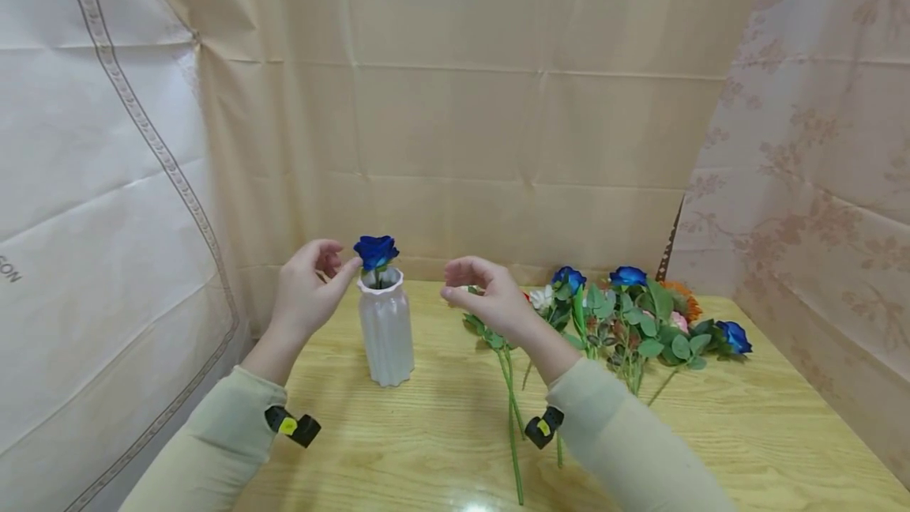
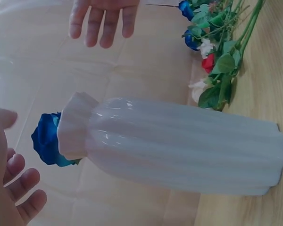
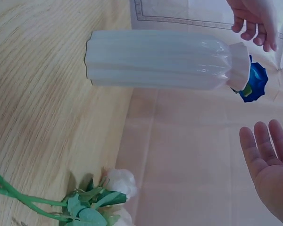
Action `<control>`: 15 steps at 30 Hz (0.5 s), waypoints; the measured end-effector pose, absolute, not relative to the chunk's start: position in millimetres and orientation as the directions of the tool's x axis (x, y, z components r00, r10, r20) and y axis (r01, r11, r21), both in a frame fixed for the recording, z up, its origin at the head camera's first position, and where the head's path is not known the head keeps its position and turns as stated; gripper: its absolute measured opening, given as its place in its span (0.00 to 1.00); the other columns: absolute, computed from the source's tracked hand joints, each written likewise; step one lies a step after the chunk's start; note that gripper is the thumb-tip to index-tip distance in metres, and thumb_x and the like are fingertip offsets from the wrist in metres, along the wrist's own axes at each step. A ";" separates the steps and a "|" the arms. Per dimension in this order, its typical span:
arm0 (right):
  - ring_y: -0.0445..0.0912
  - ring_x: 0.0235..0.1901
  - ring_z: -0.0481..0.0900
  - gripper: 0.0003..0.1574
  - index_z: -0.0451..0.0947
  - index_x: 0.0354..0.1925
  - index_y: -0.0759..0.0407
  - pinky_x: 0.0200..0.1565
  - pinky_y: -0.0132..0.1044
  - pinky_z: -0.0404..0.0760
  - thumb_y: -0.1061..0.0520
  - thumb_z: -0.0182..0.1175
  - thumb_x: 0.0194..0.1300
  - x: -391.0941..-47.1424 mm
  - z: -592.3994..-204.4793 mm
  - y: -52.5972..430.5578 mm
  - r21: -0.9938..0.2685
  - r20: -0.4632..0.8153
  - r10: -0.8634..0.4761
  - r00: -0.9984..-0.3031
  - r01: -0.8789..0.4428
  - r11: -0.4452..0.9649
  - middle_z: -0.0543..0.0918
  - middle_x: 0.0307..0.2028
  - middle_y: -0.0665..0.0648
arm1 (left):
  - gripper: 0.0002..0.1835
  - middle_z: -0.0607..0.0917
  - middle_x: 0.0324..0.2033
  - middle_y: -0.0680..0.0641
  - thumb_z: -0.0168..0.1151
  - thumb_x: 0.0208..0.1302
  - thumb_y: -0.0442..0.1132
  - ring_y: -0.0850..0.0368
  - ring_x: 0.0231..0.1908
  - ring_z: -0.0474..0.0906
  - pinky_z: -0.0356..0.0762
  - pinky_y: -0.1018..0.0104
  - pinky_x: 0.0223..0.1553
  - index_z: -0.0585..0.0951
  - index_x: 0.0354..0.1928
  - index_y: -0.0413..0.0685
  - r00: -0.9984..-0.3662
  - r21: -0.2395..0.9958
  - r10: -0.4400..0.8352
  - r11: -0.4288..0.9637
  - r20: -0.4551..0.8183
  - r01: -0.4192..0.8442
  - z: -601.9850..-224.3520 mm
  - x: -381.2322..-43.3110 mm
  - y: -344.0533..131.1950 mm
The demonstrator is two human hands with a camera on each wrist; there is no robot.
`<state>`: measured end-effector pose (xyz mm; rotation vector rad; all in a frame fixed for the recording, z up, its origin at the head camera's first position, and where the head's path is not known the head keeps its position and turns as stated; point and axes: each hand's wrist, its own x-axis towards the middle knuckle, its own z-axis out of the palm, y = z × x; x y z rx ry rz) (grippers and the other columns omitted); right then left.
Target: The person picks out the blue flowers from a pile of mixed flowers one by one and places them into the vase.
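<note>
A white fluted vase (image 1: 387, 334) with a wavy rim stands upright on the table, and one blue rose (image 1: 375, 252) pokes up out of its mouth. The rose's stem is mostly hidden inside the vase. My left hand (image 1: 310, 288) is raised just left of the bloom, thumb toward the petals, fingers loosely bent around nothing. To the right of the vase, my right hand (image 1: 490, 296) hovers at rim height, apart from it, with relaxed fingers. In the right wrist view the palm of my right hand (image 3: 273, 162) shows bare.
Right of the vase lies a heap of flowers: blue roses (image 1: 629, 276), a white flower (image 1: 542, 299), an orange flower (image 1: 681, 300) and green leaves. Long green stems (image 1: 513, 433) reach toward the table's (image 1: 426, 441) front edge. A beige cloth (image 1: 455, 125) hangs behind.
</note>
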<state>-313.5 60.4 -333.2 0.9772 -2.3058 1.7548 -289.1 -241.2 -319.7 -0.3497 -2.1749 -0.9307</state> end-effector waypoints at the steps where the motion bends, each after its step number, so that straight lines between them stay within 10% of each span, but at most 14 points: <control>1: 0.47 0.53 0.81 0.20 0.80 0.56 0.54 0.56 0.48 0.80 0.53 0.68 0.69 -313.4 -333.1 61.2 -0.835 0.429 -0.434 -0.792 -0.531 0.144 0.84 0.50 0.51 | 0.20 0.82 0.34 0.47 0.70 0.67 0.49 0.54 0.32 0.79 0.78 0.68 0.31 0.81 0.50 0.40 -0.706 0.523 -0.039 0.701 0.708 0.485 -320.7 -288.4 -241.7; 15: 0.46 0.52 0.81 0.20 0.80 0.56 0.51 0.52 0.44 0.83 0.50 0.69 0.68 -315.1 -343.6 72.5 -0.826 0.408 -0.423 -0.809 -0.525 0.208 0.84 0.49 0.50 | 0.41 0.79 0.55 0.43 0.69 0.61 0.64 0.46 0.53 0.77 0.80 0.44 0.52 0.71 0.65 0.42 -0.813 0.667 -0.091 0.628 0.575 0.401 -342.9 -284.4 -237.7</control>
